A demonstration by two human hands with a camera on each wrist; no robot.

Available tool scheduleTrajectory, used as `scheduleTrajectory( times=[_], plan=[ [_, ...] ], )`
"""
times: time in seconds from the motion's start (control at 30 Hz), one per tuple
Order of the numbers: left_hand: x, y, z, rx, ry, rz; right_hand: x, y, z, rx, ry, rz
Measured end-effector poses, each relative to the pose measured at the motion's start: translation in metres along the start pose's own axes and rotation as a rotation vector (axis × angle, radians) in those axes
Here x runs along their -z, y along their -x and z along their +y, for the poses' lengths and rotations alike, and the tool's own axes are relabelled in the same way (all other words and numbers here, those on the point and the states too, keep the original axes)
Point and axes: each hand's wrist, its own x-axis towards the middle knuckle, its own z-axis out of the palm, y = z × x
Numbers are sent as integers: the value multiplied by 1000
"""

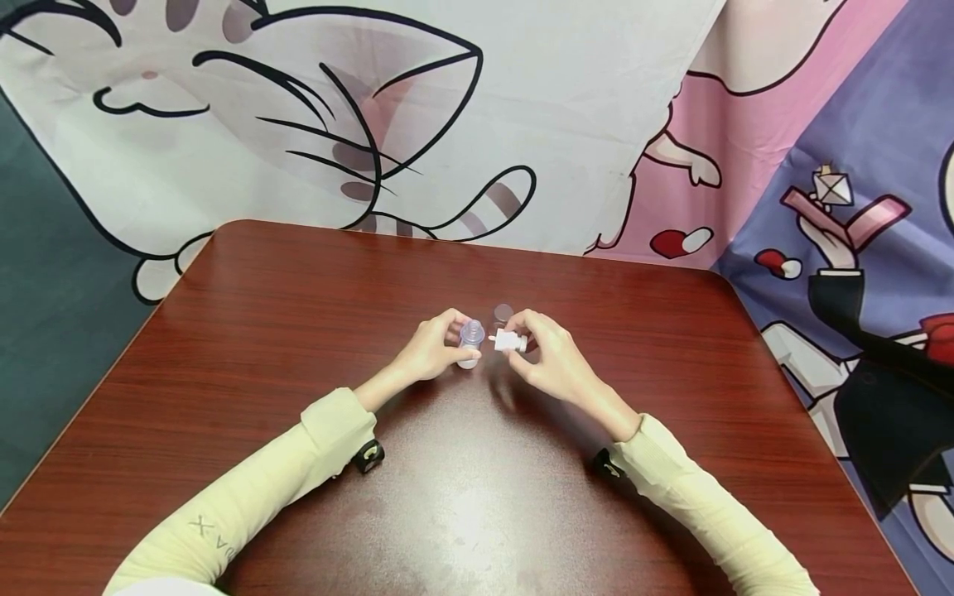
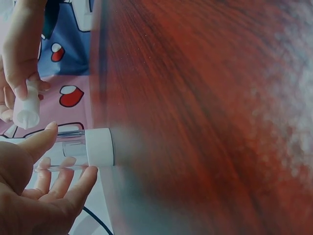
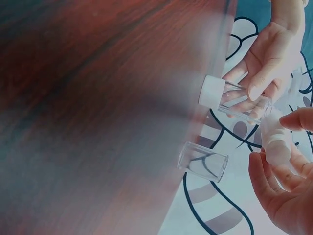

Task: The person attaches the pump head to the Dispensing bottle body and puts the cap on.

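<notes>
A clear bottle (image 1: pixel 471 333) with a white base (image 2: pixel 100 147) stands upright on the table, and my left hand (image 1: pixel 426 352) holds it between thumb and fingers. To its right, my right hand (image 1: pixel 553 358) pinches a white pump head (image 1: pixel 510 341), a short cylinder with a narrow tip. It lies on its side in the fingers, tip pointing left toward the bottle's top, with a small gap between them. A clear cap (image 3: pixel 203 161) rests on the table behind the right hand, apart from the bottle; the head view shows it just beyond the fingertips.
The brown wood-grain table (image 1: pixel 335 281) has its far edge beyond the hands, against a cartoon-printed cloth (image 1: pixel 581 124). Dark wrist cameras are strapped at both sleeves. Light glares off the tabletop near the front.
</notes>
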Motion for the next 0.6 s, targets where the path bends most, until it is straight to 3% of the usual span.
scheduleTrajectory(
  times=[0.33, 0.6],
  plan=[
    [-1, 0, -1, 2, 0, 4, -2, 1, -3, -7, 50, 34],
    [0, 0, -1, 3, 2, -2, -6, 0, -2, 46, 17, 104]
  ],
)
